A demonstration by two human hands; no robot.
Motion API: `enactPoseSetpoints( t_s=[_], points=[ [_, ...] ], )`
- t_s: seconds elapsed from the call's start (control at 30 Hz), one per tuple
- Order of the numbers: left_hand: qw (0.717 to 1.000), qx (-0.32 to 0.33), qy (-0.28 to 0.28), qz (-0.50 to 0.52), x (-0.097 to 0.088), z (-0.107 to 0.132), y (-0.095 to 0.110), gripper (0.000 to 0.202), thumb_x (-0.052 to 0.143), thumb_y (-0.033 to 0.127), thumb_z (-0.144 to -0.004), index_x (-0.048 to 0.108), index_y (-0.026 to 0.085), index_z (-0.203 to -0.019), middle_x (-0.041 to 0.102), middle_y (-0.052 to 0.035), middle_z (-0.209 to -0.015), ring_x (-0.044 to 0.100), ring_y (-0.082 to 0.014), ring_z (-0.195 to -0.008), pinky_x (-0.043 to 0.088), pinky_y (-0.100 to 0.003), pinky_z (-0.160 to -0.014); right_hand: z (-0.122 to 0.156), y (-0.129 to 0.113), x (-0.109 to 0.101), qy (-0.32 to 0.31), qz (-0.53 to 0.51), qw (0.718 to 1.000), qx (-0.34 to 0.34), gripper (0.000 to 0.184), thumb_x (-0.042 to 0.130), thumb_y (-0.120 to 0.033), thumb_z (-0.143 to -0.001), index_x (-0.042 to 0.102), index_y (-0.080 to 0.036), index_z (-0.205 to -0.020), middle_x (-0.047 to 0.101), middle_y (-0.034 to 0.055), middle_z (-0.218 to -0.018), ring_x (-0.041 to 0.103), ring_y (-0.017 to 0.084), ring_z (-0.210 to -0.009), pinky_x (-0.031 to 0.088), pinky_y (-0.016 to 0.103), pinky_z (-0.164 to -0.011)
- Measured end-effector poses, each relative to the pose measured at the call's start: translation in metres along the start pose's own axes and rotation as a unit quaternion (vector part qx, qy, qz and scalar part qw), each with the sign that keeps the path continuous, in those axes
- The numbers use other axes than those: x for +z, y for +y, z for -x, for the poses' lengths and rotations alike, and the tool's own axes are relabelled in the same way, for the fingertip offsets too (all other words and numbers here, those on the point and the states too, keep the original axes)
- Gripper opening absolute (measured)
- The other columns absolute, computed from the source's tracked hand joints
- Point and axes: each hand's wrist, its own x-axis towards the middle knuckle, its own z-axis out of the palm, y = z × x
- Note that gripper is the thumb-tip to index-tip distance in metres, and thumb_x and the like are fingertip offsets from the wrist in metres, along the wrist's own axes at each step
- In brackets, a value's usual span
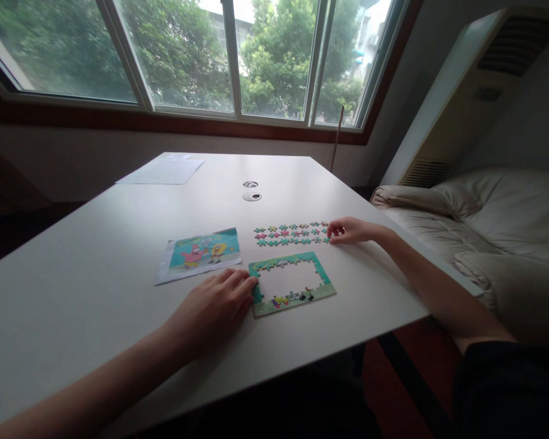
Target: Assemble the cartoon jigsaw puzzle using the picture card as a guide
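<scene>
A jigsaw frame [322, 281] lies on the white table [96, 274], its teal border assembled and its middle bare. My left hand [213, 308] rests flat beside the frame's left edge, fingertips touching it, fingers stretched out. Behind the frame, several loose puzzle pieces [290, 234] are laid out in rows. My right hand [350, 231] is at the right end of those rows, its fingers curled in a pinch on a piece there. A cartoon reference picture [204, 251] lies to the left of the frame.
A sheet of paper [162, 171] lies at the table's far left. Two round cable grommets [251, 190] sit mid-table. Windows run along the far wall. A cushioned sofa [494, 213] and an air-conditioning unit [466, 91] stand to the right.
</scene>
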Motion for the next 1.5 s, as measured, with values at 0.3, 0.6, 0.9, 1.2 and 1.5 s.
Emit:
enactPoseSetpoints(
  t_s=[0.3, 0.6, 0.9, 1.2, 1.5],
  points=[
    [1.000, 0.006, 0.014, 0.019, -0.002, 0.000, -0.001, 0.026, 0.040, 0.021, -0.088, 0.057, 0.017, -0.107, 0.060, -0.0115, -0.104, 0.056, -0.0247, -0.096, 0.049, -0.039, -0.080, 0.000, 0.001, 0.002, 0.000, -0.023, 1.000, 0.000, 0.032, 0.059, -0.042, -0.068, 0.061, -0.014, -0.085, 0.054, 0.0011, -0.070, 0.047, 0.012, -0.063, 0.037, 0.023, -0.057],
    [1.000, 0.008, 0.006, 0.015, -0.003, -0.001, -0.001, 0.026, 0.040, 0.019, -0.088, 0.056, 0.017, -0.107, 0.059, -0.0116, -0.104, 0.056, -0.0247, -0.097, 0.048, -0.039, -0.081, -0.002, 0.007, 0.005, 0.003, -0.052, 0.999, -0.013, 0.030, 0.060, -0.043, -0.068, 0.056, -0.015, -0.079, 0.053, 0.0006, -0.070, 0.046, 0.011, -0.063, 0.036, 0.022, -0.057],
    [1.000, 0.009, 0.013, 0.013, -0.003, -0.001, -0.001, 0.025, 0.041, 0.019, -0.088, 0.057, 0.018, -0.106, 0.059, -0.0110, -0.103, 0.056, -0.0246, -0.096, 0.049, -0.039, -0.081, -0.001, 0.005, 0.004, -0.013, -0.054, 0.998, -0.024, 0.035, 0.057, -0.048, -0.070, 0.058, -0.015, -0.080, 0.054, 0.0013, -0.070, 0.047, 0.012, -0.064, 0.037, 0.023, -0.058],
    [1.000, 0.004, -0.002, 0.005, -0.005, -0.001, 0.001, 0.026, 0.040, 0.019, -0.088, 0.056, 0.017, -0.108, 0.059, -0.0115, -0.104, 0.056, -0.0249, -0.096, 0.049, -0.040, -0.081, 0.001, -0.002, 0.003, -0.011, -0.039, 0.999, -0.036, 0.031, 0.057, -0.045, -0.071, 0.058, -0.015, -0.078, 0.054, 0.0004, -0.069, 0.046, 0.011, -0.062, 0.035, 0.024, -0.059],
    [1.000, 0.005, -0.007, 0.000, -0.005, 0.000, 0.000, 0.026, 0.041, 0.019, -0.088, 0.056, 0.018, -0.109, 0.059, -0.0115, -0.105, 0.055, -0.0248, -0.098, 0.049, -0.039, -0.082, -0.002, -0.020, 0.009, 0.026, -0.246, 0.969, -0.004, 0.034, 0.067, -0.044, -0.065, 0.056, -0.013, -0.076, 0.051, -0.0033, -0.061, 0.043, 0.007, -0.052, 0.034, 0.021, -0.049]
  ],
)
